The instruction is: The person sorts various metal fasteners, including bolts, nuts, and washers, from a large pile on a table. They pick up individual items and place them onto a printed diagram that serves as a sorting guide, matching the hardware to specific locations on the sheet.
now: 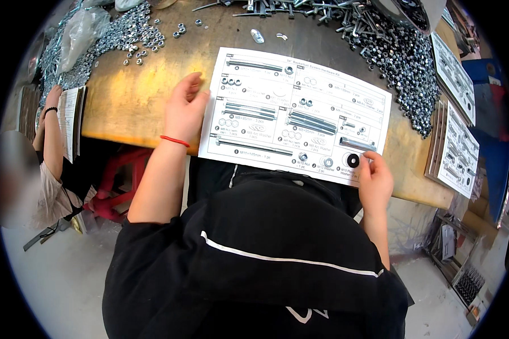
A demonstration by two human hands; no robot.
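Note:
A white printed hardware card (300, 113), showing bolts, nuts and washers, lies tilted across the near edge of the workbench in front of me. My right hand (375, 179) grips its lower right edge between thumb and fingers. Beside the card's left edge is my left hand (186, 107), its thumb apart from the slightly bent fingers and nothing seen in them. A red cord bracelet (175, 140) circles the left wrist. Whether the left fingertips touch the card, I cannot tell.
Nuts (413, 90) are heaped at the right, with loose bolts (277, 7) along the back. More nuts (124, 34) and a clear plastic bag (82, 37) lie at the far left. Card stacks (458, 150) stand at the right edge. Another person's arm (52, 127) reaches in at the left.

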